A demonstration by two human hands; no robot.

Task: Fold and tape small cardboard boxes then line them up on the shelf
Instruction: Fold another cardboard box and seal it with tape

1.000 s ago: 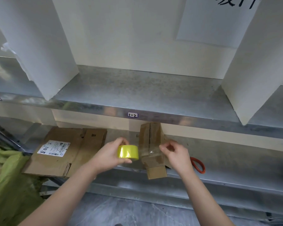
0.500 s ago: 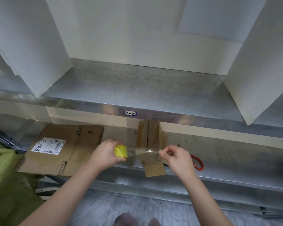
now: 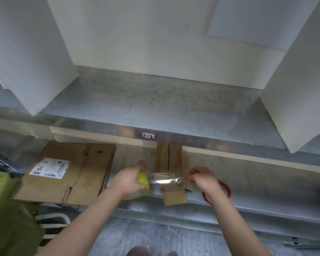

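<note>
A small brown cardboard box point(image 3: 169, 159) lies on the lower metal shelf point(image 3: 266, 183), one flap point(image 3: 175, 196) hanging over the shelf's front edge. My left hand point(image 3: 127, 180) grips a yellow tape roll point(image 3: 143, 182) just left of the box. My right hand point(image 3: 201, 179) pinches the free end of the clear tape strip point(image 3: 164, 179), which is stretched across the box between both hands.
Flattened cardboard with a white shipping label point(image 3: 67, 170) lies on the lower shelf at left. An orange ring point(image 3: 226, 189) sits behind my right wrist. The upper metal shelf point(image 3: 155, 106) has white dividers point(image 3: 31, 52) on both sides. Green fabric point(image 3: 6, 209) lies at lower left.
The hands have drawn apart, my left hand carrying the roll left, so the clear strip is now longer and spans the box. The camera has tilted down a little.
</note>
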